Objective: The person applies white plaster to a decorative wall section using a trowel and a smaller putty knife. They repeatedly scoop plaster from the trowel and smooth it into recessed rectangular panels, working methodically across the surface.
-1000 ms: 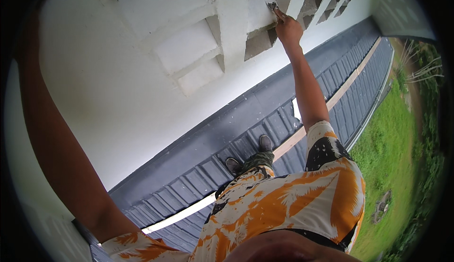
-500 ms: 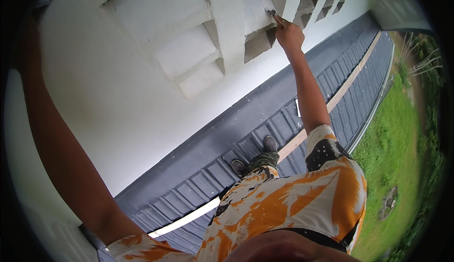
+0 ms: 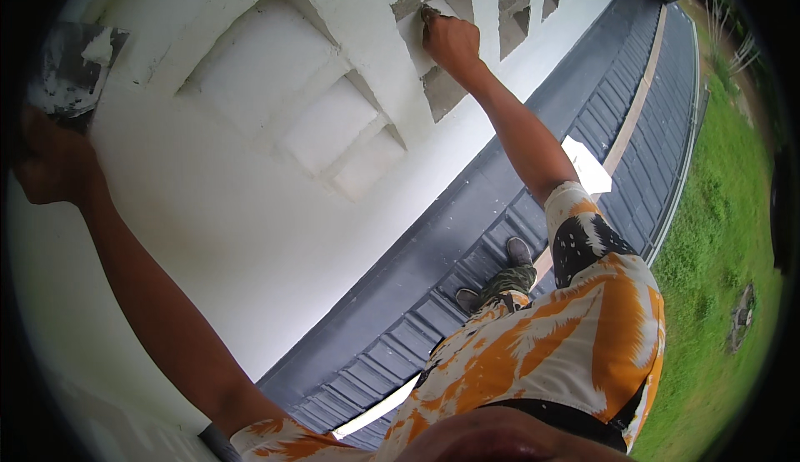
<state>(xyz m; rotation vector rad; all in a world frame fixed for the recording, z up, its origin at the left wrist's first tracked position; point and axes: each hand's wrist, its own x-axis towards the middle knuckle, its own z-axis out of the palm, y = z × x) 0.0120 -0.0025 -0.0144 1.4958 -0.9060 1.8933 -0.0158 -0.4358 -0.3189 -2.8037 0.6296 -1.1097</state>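
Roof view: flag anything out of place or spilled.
A white sheet lies at an angle on the dark roof by the wooden plank; it lines up with nothing nearby. Pale specks dot the roof, perhaps splashes. White smears on the flat tool in the left hand look ordinary.

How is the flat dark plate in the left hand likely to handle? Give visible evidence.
The flat dark plate is probably stiff: it extends beyond the left hand without visible sag. It may be fairly light, since one hand appears to hold it up. Its face could be slippery where white paste is smeared.
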